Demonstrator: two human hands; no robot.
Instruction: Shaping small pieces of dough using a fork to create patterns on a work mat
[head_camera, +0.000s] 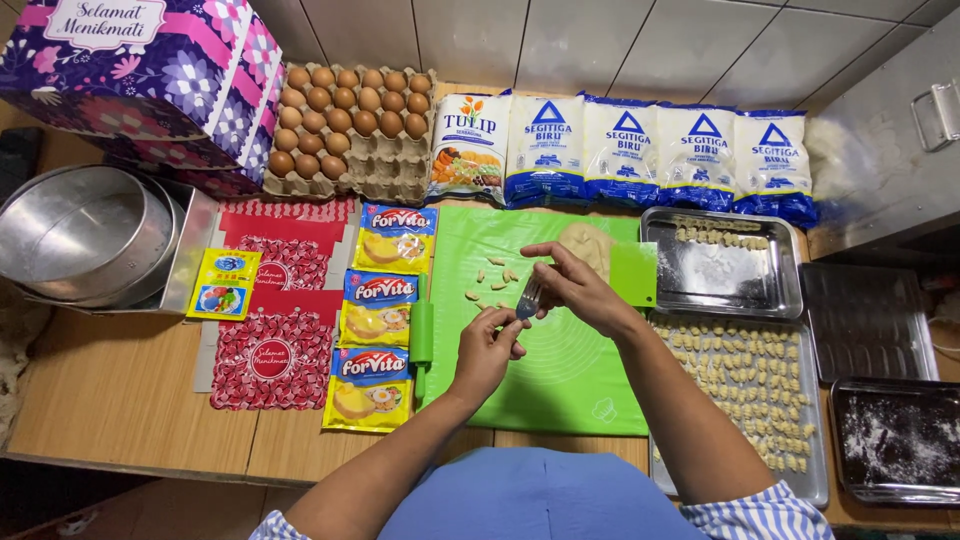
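My left hand (487, 345) and my right hand (572, 285) meet over a green silicone mat (560, 390). A metal fork (528, 298) is held between them, my right hand gripping its handle end and my left fingers pressed at its tines, where a small bit of dough seems to sit. Several small shaped dough pieces (497, 275) lie on the mat just beyond the hands. A lump of pale dough (588, 243) rests at the mat's far edge beside a green scraper (635, 273).
Right of the mat, a metal tray (812, 470) carries several shaped dough pieces; another tray (722, 262) lies behind it, two dark trays (880, 330) farther right. Margarine packets (383, 300), a green rolling pin (421, 335), an egg carton (350, 125), flour bags (660, 150) and round tins (80, 235) surround it.
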